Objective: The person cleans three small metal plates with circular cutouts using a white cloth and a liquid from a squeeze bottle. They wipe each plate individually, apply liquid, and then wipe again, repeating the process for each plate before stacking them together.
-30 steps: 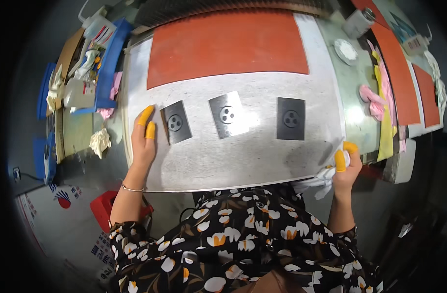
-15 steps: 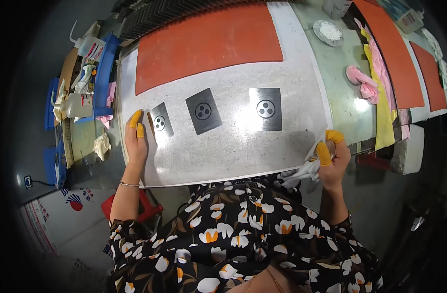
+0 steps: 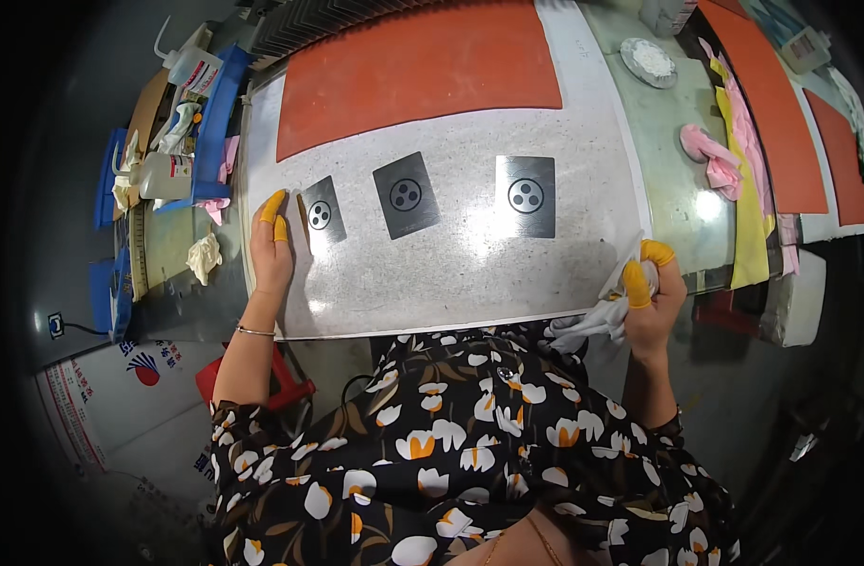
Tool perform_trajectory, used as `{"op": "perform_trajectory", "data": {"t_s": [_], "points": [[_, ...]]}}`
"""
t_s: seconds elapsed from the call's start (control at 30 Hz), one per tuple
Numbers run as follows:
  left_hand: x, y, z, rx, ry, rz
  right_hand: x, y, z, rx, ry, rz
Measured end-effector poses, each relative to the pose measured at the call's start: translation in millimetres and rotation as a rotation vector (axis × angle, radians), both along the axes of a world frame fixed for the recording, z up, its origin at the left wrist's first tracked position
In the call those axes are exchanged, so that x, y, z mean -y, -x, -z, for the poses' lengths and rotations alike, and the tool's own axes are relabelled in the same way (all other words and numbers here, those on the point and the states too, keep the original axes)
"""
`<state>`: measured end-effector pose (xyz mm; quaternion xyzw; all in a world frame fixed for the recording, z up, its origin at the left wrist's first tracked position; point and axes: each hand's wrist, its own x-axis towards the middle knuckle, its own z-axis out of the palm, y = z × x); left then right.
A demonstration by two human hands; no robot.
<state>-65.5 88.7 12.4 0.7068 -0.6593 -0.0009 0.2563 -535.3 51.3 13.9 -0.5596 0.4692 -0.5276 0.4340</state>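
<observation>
My left hand (image 3: 274, 247) rests at the left edge of the white-covered work surface (image 3: 404, 292), yellow finger cots on its fingertips. Its fingers are stretched out, and no object shows in them. Just to their right is a small dark metal plate (image 3: 330, 229) bearing a ringed three-dot mark. Two similar plates lie farther right, a tilted middle plate (image 3: 421, 172) and a squarer right plate (image 3: 539, 226). Near the front right corner, my right hand (image 3: 656, 307), also in yellow finger cots, pinches a crumpled white cloth (image 3: 592, 324) that hangs over the edge.
An orange-red mat (image 3: 418, 71) covers the far part of the surface, with a dark ridged rack (image 3: 309, 28) behind. Bottles (image 3: 166, 176) and a blue tray (image 3: 210, 141) stand left. A white round dish (image 3: 649, 61), pink cloth (image 3: 712, 160) and yellow cloth (image 3: 748, 245) lie right.
The whole view has shifted slightly, so the table and plates sit higher and farther right in the picture. Both hands keep nearly the same places on the surface; the cloth stays pinched.
</observation>
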Motion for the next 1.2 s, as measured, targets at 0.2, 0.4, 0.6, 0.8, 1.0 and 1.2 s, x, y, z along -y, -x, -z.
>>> {"op": "perform_trajectory", "data": {"t_s": [0.2,0.4,0.6,0.8,1.0,1.2], "points": [[0,0,3,-0.048,0.044,-0.019,1,-2,2,0.017,0.000,0.019],[-2,-7,8,-0.227,0.079,-0.131,2,1,9,-0.218,0.120,0.102],[-6,-14,6,-0.438,0.147,-0.101,-6,18,37,-0.128,0.088,0.155],[-11,-16,7,-0.620,0.137,-0.106,-6,14,26,-0.102,0.029,0.140],[-10,-20,1,-0.623,0.053,-0.007,-2,5,24,-0.107,0.045,0.220],[-11,-24,-1,-0.713,0.044,0.021,3,6,25,-0.145,0.077,0.235]]}}
